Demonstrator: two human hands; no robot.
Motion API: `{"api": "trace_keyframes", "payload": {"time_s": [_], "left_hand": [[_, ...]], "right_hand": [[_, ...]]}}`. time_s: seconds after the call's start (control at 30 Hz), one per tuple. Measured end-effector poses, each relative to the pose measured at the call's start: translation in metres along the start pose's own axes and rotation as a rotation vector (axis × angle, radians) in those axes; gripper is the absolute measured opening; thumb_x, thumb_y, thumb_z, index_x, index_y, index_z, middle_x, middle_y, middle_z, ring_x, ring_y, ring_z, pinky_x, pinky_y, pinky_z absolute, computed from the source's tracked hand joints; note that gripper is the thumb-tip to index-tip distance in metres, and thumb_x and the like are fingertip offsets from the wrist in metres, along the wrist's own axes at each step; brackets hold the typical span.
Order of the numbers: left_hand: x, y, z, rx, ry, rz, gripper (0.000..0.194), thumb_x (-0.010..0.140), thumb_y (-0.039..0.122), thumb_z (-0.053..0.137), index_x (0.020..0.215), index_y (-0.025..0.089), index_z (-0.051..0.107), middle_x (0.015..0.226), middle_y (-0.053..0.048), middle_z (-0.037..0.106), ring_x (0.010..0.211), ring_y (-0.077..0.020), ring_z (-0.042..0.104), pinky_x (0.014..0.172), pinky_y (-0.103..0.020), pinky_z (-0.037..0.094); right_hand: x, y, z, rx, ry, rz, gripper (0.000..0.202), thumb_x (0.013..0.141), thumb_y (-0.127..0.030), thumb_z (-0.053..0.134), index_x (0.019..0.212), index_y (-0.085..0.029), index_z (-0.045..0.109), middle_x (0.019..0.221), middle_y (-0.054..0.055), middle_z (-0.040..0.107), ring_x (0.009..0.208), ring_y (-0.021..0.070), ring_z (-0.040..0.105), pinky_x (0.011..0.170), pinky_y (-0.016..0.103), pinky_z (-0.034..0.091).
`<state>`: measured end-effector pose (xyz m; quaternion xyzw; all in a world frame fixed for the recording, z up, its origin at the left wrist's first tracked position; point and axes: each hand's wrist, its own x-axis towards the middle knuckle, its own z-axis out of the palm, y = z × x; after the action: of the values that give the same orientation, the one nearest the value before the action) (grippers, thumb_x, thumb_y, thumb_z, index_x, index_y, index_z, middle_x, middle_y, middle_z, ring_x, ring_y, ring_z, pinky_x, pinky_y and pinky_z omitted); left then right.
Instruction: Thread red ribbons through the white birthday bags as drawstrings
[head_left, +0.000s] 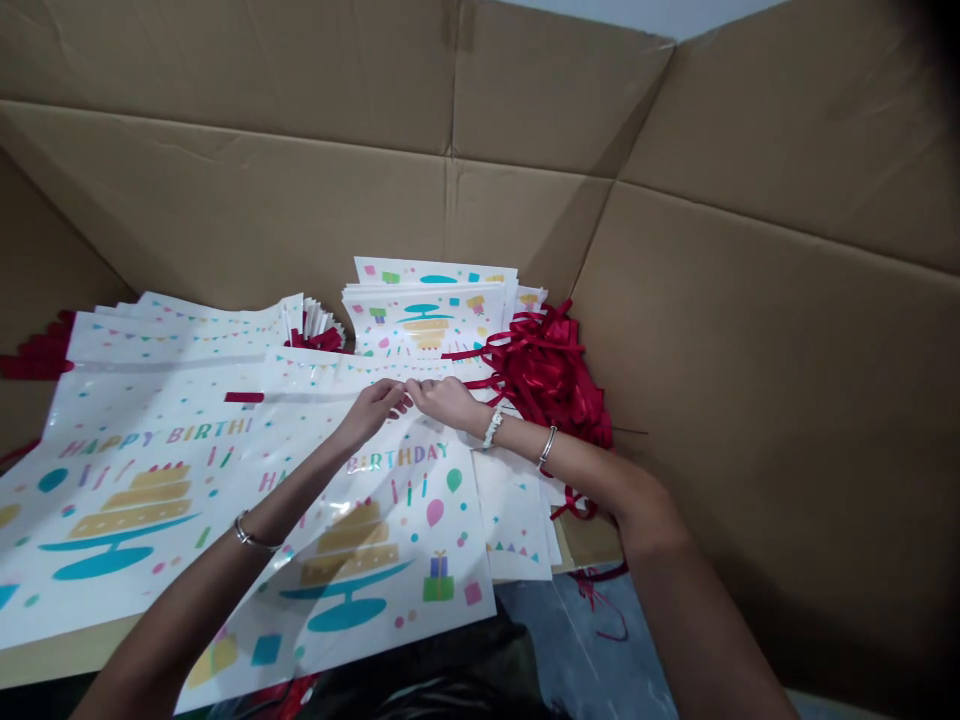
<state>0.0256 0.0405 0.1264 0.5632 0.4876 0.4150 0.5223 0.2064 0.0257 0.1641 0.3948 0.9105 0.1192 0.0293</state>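
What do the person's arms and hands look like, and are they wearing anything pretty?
The left hand and right hand are bare, with no gloves, and no sleeves show. A silvery bangle circles the left forearm. The right wrist has a chunky whitish bracelet, with a thin silvery band farther up.

I have the sheet (442,520) lying face up in front of me, white and glossy, its near edge slanting and its left side over another print (112,470). HAPPY BIRTHDAY, partly hidden from me, runs above a yellow cake on a blue stand, among balloons and gifts. A red ribbon (244,397) end shows at its upper left.
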Motion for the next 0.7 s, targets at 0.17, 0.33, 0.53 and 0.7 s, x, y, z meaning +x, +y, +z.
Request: {"api": "trace_keyframes", "payload": {"time_s": [0.17,0.33,0.53,0.7], "left_hand": [[-0.001,-0.003,0.000,-0.083,-0.075,-0.029,0.059,0.055,0.067,0.090,0.078,0.016,0.069,0.071,-0.003,0.062,0.068,-0.0162,0.056,0.066,-0.029,0.043],[-0.004,-0.003,0.002,-0.001,-0.020,-0.003,0.061,0.056,0.069,0.087,0.080,0.015,0.072,0.075,-0.005,0.066,0.067,-0.0145,0.054,0.066,-0.028,0.041],[-0.005,-0.009,0.000,0.049,0.076,0.031,0.061,0.058,0.072,0.084,0.076,0.015,0.072,0.072,-0.006,0.067,0.067,-0.0166,0.056,0.066,-0.029,0.042],[-0.009,-0.009,0.006,0.087,0.071,0.060,0.065,0.061,0.077,0.080,0.076,0.015,0.073,0.074,-0.008,0.069,0.068,-0.0178,0.058,0.067,-0.030,0.043]], "right_hand": [[-0.006,-0.003,0.008,0.048,0.037,-0.020,0.036,0.110,-0.011,0.023,0.138,-0.008,0.044,0.114,0.023,0.071,0.103,0.0278,0.074,0.076,0.033,0.055],[-0.004,0.009,0.017,0.406,0.105,0.130,0.029,0.112,-0.032,0.045,0.130,-0.013,0.057,0.107,0.013,0.075,0.099,0.0249,0.074,0.079,0.030,0.053],[-0.003,0.031,0.039,1.182,0.180,0.171,0.019,0.097,-0.023,0.071,0.115,-0.015,0.068,0.116,0.005,0.074,0.089,0.0113,0.071,0.078,0.019,0.052],[-0.006,0.034,0.049,1.586,0.000,0.215,0.021,0.093,-0.022,0.072,0.110,-0.012,0.066,0.099,0.003,0.071,0.053,0.0034,0.056,0.048,0.015,0.042]]}}
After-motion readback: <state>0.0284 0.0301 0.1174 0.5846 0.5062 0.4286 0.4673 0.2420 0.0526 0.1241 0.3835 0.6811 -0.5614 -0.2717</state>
